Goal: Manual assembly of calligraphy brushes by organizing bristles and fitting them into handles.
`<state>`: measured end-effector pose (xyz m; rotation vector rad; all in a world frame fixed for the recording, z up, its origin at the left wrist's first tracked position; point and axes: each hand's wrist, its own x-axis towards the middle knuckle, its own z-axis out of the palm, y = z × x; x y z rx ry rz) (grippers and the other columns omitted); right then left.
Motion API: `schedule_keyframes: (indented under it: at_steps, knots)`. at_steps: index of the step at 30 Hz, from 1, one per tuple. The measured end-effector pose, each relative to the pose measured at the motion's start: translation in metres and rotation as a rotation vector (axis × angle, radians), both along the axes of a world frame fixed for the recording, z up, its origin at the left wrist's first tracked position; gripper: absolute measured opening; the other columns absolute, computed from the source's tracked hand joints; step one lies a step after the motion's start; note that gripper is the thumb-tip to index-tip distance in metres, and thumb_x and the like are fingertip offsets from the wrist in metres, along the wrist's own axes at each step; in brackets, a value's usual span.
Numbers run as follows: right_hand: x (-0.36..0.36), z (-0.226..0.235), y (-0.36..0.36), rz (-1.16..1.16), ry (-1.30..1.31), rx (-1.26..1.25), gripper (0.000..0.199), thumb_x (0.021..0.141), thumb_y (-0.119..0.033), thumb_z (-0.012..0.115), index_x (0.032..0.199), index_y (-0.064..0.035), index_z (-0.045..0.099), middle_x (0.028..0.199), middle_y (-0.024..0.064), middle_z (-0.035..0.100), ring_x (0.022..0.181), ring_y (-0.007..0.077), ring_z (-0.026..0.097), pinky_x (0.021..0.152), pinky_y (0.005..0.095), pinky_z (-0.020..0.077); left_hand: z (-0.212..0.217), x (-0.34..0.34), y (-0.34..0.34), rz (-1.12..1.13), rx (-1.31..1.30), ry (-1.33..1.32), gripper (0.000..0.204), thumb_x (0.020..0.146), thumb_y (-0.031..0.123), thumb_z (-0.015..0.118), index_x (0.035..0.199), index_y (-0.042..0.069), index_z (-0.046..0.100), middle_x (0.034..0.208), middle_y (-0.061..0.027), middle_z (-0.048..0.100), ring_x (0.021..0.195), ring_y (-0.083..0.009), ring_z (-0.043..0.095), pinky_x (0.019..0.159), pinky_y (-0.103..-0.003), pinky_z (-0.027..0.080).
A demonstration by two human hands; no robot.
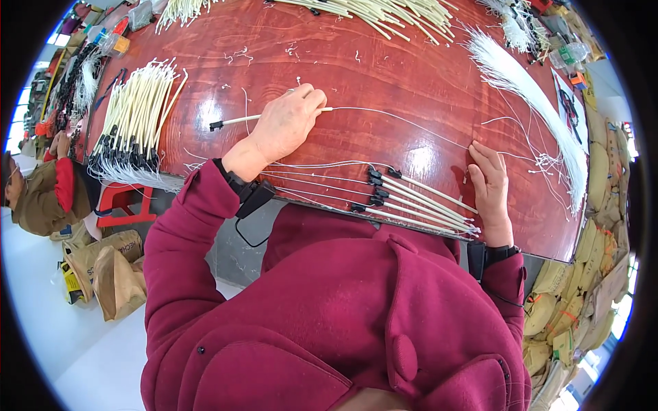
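Note:
My left hand (291, 123) is closed around a thin cream tube (240, 120) above the table, with the fingers pinched near its right end. A small black end piece (216, 126) caps the tube's left end. From the right end a fine white string (404, 121) runs in a loose curve to my right hand (489, 181). That hand rests by the table with fingers stretched and thumb apart; the string passes at its fingertips. Between my hands, along the near edge, lie several cream tubes (432, 200) with black ends and strings trailing left.
A dense bundle of tubes with black ends (140, 103) lies at the left. Loose cream tubes (384, 15) are at the far side. A thick hank of white string (531, 96) and scissors (567, 108) lie right. Another person (51, 192) sits at the left beside a red stool (127, 205).

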<state>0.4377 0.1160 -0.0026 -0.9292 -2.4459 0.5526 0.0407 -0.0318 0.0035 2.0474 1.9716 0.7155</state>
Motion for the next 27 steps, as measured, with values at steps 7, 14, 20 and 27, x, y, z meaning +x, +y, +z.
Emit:
schedule_keyframes:
  at_steps: [7,14,20,27]
  knots:
    - [0.002,0.001,0.001,0.015,-0.028,-0.022,0.031,0.095,-0.012,0.064,0.122,0.0015,0.070,0.129,0.0141,0.066,0.117,0.0310,0.060,0.104,0.0381,0.0445,-0.001,0.002,0.007,0.029,-0.023,0.048,0.007,0.096,0.008,0.061,0.102,0.005,0.058,0.098,-0.0125,0.061,0.089,-0.0368,0.064,0.074,-0.046,0.052]
    - [0.002,0.000,0.000,0.012,-0.026,-0.036,0.030,0.095,-0.011,0.063,0.122,0.0008,0.071,0.129,0.0143,0.066,0.117,0.0307,0.060,0.104,0.0381,0.0445,-0.002,0.006,0.013,0.083,-0.003,0.068,0.009,0.096,0.011,0.063,0.102,0.006,0.059,0.098,-0.0114,0.061,0.090,-0.0362,0.065,0.074,-0.045,0.053]
    - [0.000,-0.001,-0.001,-0.007,0.024,-0.042,0.028,0.094,-0.012,0.066,0.118,0.0002,0.072,0.125,0.0142,0.067,0.113,0.0316,0.061,0.102,0.0397,0.0452,0.004,0.014,0.025,0.152,-0.057,0.059,0.011,0.095,0.013,0.064,0.102,0.007,0.059,0.100,-0.0107,0.062,0.091,-0.0359,0.066,0.074,-0.045,0.054]
    - [-0.001,-0.004,-0.002,-0.018,0.034,-0.039,0.027,0.094,-0.011,0.065,0.117,0.0005,0.073,0.124,0.0140,0.067,0.112,0.0313,0.062,0.101,0.0394,0.0456,-0.004,0.020,0.042,0.133,-0.059,0.027,0.023,0.095,0.020,0.068,0.109,0.006,0.056,0.105,-0.0129,0.065,0.090,-0.0374,0.067,0.074,-0.047,0.054]
